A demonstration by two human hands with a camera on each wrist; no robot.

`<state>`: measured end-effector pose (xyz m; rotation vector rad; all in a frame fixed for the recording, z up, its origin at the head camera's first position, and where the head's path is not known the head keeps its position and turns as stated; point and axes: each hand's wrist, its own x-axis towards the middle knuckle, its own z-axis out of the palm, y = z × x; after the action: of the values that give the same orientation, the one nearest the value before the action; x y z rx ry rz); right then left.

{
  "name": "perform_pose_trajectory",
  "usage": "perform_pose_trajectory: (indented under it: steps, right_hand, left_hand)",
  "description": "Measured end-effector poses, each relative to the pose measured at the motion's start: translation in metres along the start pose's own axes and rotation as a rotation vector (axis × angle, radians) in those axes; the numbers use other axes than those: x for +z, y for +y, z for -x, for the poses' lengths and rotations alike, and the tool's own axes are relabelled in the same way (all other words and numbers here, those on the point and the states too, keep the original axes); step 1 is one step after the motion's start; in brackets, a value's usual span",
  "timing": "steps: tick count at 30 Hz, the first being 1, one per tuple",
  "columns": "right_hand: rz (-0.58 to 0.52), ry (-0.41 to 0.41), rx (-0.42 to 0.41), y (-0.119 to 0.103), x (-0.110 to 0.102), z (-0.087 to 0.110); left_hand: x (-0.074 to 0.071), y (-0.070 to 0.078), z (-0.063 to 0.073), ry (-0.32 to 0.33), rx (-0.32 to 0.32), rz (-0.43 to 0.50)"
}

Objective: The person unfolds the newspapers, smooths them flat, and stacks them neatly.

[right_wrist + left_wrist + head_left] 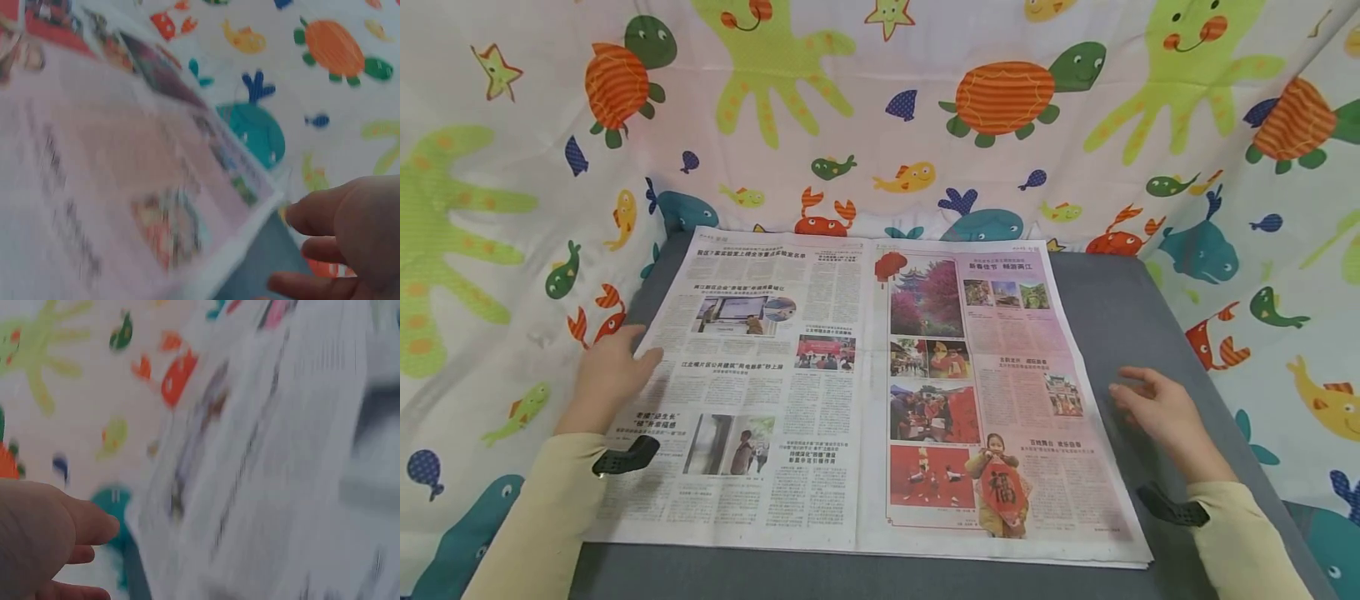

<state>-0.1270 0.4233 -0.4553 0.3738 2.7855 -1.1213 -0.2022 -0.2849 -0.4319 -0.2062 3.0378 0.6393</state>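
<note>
A newspaper (865, 392) lies spread open on a dark grey table, its centre fold running away from me. Over its left edge hovers or rests my left hand (613, 375), fingers loosely bent; whether it touches the paper I cannot tell. In the left wrist view, that hand (50, 540) shows beside the blurred newspaper (269, 456) with nothing in its grasp. My right hand (1161, 412) is just off the right edge, above the table, fingers extended and relaxed. The right wrist view shows a gap between that hand (344, 234) and the newspaper (125, 156).
The grey table (1105, 308) shows along both sides and the front of the paper. White cloth (895, 158) printed with sea animals rises behind and at both sides. A black band (627, 457) circles the left wrist, and another black band (1172, 505) the right.
</note>
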Motion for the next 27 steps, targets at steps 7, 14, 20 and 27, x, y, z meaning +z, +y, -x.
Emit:
perform_pose_trajectory:
  steps: [7,14,20,27]
  right_hand:
    - [-0.047,0.109,-0.314,-0.092,0.061,-0.032]
    - [0.034,-0.034,-0.592,-0.175,0.166,-0.054]
    - [0.292,-0.124,-0.670,-0.194,0.234,-0.056]
    - [0.475,-0.128,-0.620,-0.188,0.255,-0.056]
  left_hand:
    - [0.042,0.118,0.002,-0.157,0.335,0.014]
    - [0.116,0.187,0.001,-0.232,0.442,-0.124]
    - [0.157,0.193,0.002,-0.246,0.385,-0.168]
    - [0.170,0.188,0.003,-0.218,0.383,-0.169]
